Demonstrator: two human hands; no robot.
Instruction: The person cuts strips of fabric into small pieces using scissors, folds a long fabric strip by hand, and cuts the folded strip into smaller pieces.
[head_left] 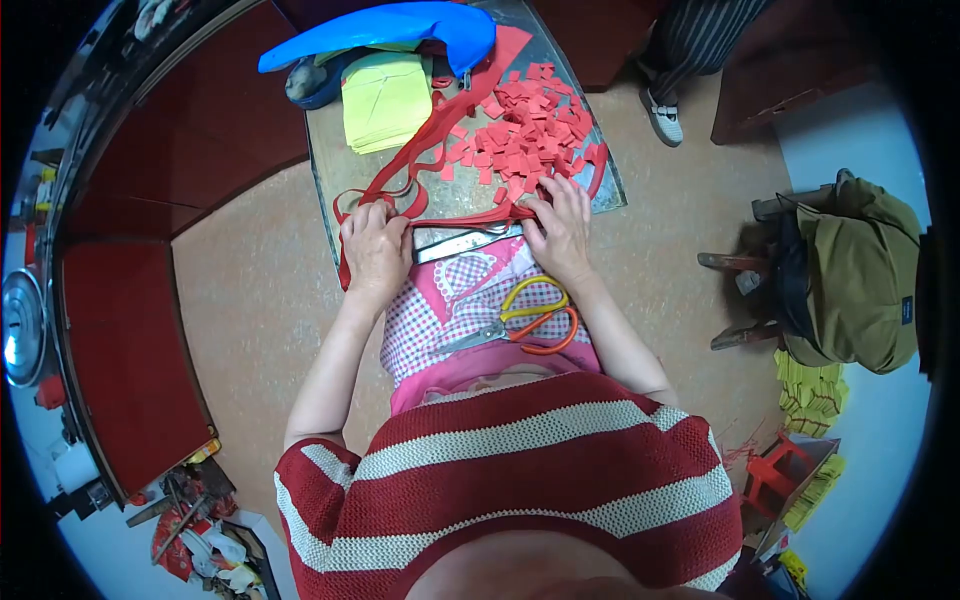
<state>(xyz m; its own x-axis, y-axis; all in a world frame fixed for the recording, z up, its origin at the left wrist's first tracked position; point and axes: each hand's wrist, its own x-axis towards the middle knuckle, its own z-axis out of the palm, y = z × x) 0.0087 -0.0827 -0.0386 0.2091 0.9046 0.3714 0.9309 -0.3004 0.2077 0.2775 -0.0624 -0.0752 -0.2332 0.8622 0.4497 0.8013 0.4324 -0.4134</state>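
Note:
A red strip (455, 220) is stretched along the near edge of the table (330, 150), between my two hands. My left hand (378, 248) has its fingers closed on the strip's left end, where more red ribbon loops. My right hand (562, 230) has its fingertips bent down on the other end, beside a heap of small red pieces (530, 120). Just below the strip lies a metal ruler (462, 244). Scissors with yellow and orange handles (520, 320) rest on the pink checked apron (420, 325) on my lap.
A stack of yellow-green sheets (385, 102), a blue bag (400, 25) and a dark blue bowl (312, 82) are at the table's far left. Another person's shoe (663, 118) shows at the upper right. A chair bearing an olive backpack (860, 275) stands at right.

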